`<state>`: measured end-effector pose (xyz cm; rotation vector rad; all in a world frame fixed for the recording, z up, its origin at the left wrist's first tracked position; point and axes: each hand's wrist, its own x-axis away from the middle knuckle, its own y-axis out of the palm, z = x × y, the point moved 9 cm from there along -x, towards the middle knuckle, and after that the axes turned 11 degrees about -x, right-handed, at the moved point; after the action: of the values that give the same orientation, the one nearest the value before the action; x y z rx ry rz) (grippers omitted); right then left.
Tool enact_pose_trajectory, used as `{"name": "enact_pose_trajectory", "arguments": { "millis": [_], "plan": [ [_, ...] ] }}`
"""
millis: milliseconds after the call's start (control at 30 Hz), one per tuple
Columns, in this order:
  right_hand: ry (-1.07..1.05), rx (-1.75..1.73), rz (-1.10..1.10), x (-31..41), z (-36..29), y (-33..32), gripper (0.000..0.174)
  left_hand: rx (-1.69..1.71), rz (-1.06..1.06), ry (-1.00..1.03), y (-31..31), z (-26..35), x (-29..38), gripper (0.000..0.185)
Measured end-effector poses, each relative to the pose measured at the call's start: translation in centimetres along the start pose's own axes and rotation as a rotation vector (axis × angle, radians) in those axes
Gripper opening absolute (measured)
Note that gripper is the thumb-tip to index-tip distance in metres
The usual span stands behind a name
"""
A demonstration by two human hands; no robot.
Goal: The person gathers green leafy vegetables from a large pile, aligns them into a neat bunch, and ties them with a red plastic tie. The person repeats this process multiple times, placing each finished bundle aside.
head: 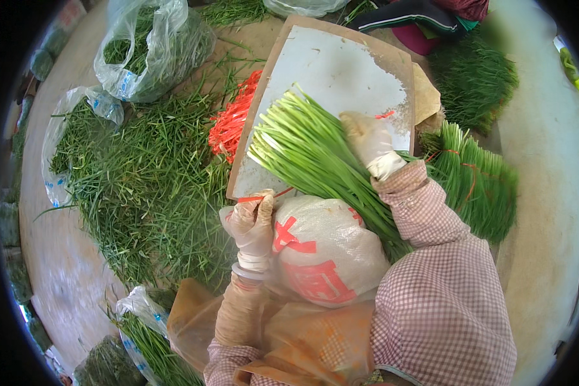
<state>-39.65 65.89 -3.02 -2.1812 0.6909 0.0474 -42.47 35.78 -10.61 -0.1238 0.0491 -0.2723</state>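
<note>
A bunch of garlic chives (313, 140) lies slantwise over a board, pale cut ends toward the upper left, green leaves trailing down to the right. My left hand (253, 217), gloved, pinches a red plastic tie (251, 199) near the board's lower left corner. The tie runs toward the bunch and goes out of sight beneath it. My right hand (366, 137), also gloved, is at the bunch's right side with its fingers curled; whether it grips anything is hidden. Below the bunch, a white woven sack (333, 251) with red printing sits against my lap.
Red ties (236, 118) are heaped left of the board (337, 58). Loose chive leaves (149, 183) cover the floor at left, near filled plastic bags (173, 53). Tied bunches (477, 178) stand at right. Another person's dark-clothed leg (405, 19) is at the top.
</note>
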Motion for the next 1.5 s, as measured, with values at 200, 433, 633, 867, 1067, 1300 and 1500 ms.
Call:
{"name": "enact_pose_trajectory", "arguments": {
  "millis": [200,433,633,867,1067,1300,1500],
  "plan": [
    [0.564,-0.32,0.123,0.8,11.3,-4.3,0.02,-0.176,0.047,0.175,-0.6,1.6,-0.4,0.011],
    [0.574,0.455,-0.482,-4.1,10.3,-3.3,0.032,-0.128,0.018,0.097,-0.5,1.4,-0.7,0.011],
    [0.405,0.365,-0.397,-7.2,7.3,0.5,0.03,-0.147,-0.009,0.202,-0.8,0.3,-0.9,0.008],
    [0.386,-0.462,-0.229,-4.4,4.8,2.3,0.021,-0.435,-0.062,0.235,-3.3,1.1,1.8,0.004],
    [0.392,-0.711,-0.196,-2.7,3.8,1.6,0.02,-0.315,-0.263,0.284,-1.4,7.5,1.6,0.007],
    [0.365,-0.726,-0.288,-1.3,0.8,1.5,0.02,-0.795,-0.154,0.875,4.5,17.0,-1.9,0.015],
    [0.273,-0.76,-0.306,-0.6,-1.8,2.4,0.019,-0.921,-0.397,1.059,10.8,17.6,-3.5,0.014]
  ]
}}
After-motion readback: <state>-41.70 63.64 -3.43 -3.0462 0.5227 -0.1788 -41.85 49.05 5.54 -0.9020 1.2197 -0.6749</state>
